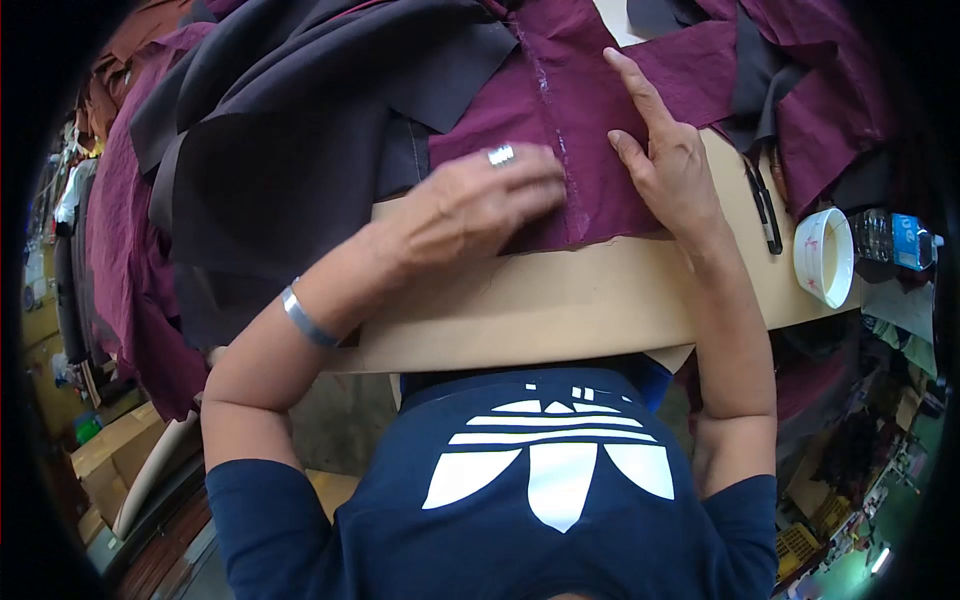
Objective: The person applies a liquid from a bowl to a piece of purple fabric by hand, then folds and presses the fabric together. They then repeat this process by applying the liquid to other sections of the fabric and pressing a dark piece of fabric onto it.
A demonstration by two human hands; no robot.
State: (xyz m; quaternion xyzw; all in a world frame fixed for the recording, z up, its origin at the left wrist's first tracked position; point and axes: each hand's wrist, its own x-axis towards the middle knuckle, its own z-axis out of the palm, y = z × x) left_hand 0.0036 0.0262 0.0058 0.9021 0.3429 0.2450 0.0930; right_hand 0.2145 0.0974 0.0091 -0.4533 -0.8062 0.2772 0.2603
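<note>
Head view: only view, looking down over chest onto table (pixel 560 300).
Step in hand: judged smoothing and aligning maroon cloth (pixel 590 110) along its seam (pixel 555 120).
Left hand (pixel 480 205): left of seam, flat on cloth, fingers pressed together, ring showing.
Right hand (pixel 665 160): right of seam, forefinger stretched out along cloth, other fingers curled down.
Next move calls for: likely steady even pressure, seam kept straight.
Right of seam: pen (pixel 765 205), cup (pixel 825 255), bottle (pixel 895 238).
Hidden: left fingertips blurred; cloth's far end cut off; dark cloth (pixel 290 150) covers maroon cloth left of seam.
</note>
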